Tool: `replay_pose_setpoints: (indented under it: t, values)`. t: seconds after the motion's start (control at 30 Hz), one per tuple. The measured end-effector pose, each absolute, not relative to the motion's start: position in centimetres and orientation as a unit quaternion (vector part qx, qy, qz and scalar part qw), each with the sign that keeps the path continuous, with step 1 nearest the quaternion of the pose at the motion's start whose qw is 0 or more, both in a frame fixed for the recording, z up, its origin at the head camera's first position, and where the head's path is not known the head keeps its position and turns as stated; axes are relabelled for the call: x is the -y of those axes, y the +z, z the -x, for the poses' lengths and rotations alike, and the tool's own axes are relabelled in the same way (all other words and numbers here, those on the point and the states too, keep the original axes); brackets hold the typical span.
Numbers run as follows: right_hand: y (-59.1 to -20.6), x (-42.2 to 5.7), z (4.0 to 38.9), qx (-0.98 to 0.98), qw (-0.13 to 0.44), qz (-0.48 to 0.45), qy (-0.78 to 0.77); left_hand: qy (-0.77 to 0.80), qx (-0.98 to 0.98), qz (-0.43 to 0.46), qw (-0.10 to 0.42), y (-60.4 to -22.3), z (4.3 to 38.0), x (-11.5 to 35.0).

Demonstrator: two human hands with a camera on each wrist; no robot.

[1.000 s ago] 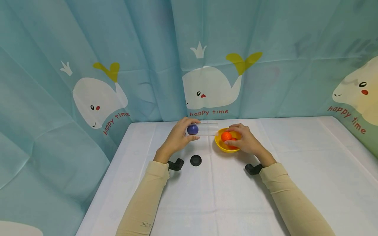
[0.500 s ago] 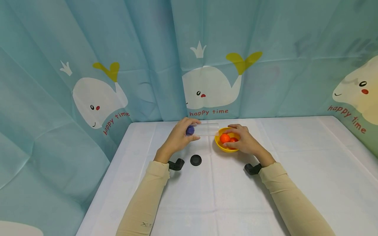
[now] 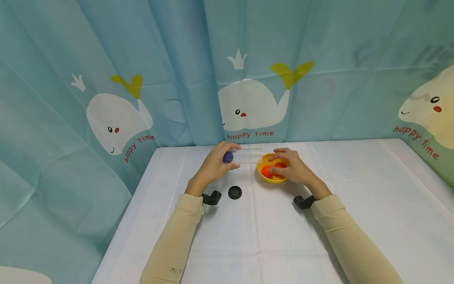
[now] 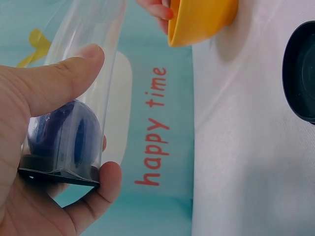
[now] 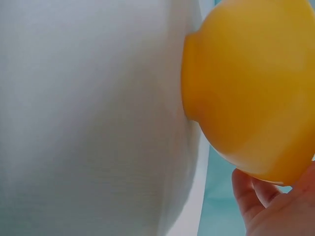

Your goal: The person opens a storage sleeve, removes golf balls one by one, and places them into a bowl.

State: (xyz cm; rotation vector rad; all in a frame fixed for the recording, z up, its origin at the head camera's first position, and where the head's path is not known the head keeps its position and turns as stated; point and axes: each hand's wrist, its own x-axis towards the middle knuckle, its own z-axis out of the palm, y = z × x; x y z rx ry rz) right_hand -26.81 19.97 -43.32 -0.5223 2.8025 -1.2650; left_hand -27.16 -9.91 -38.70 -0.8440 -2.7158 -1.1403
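Note:
My left hand [image 3: 214,161] holds a clear plastic tube [image 3: 250,156] lying sideways above the table, its far end pointing right toward the bowl. Inside the tube, at the palm end, sits a dark blue-purple ball [image 3: 228,157]; a black end cap [image 4: 59,172] closes that end in the left wrist view. My right hand [image 3: 294,167] reaches into a yellow bowl [image 3: 261,175], fingers and thumb spread apart over it. An orange ball [image 3: 267,171] lies left of the thumb, and a red-orange ball [image 3: 280,165] shows between thumb and fingers. The right wrist view hides the bowl's inside.
A loose round black cap [image 3: 235,192] lies on the white tablecloth [image 3: 244,240], in front of the tube. Behind the table hangs a blue curtain [image 3: 188,98] printed with whales.
The purple ball has slid left to the tube's capped end. In the bowl, the orange ball has rolled toward the near left side. The left hand has stayed almost still; the right fingers have shifted slightly.

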Motion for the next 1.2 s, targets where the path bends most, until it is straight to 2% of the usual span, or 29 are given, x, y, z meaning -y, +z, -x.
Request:
replay_pose_setpoints:
  t: [0.7, 0.97, 1.2]
  values:
    - [-41.5, -19.8, 26.3, -0.884, -0.022, 0.167, -0.436, -0.349, 0.896, 0.275, 0.012, -38.6, 27.0, 9.9]
    - [-40.7, -18.9, 25.7, -0.879, -0.008, 0.173, -0.444, -0.343, 0.898, 0.277, 0.014, -38.7, 26.9, 9.9]
    - [-40.6, -18.2, 25.7, -0.863, 0.031, 0.182, -0.47, -0.344, 0.898, 0.275, 0.02, -38.7, 27.0, 9.9]
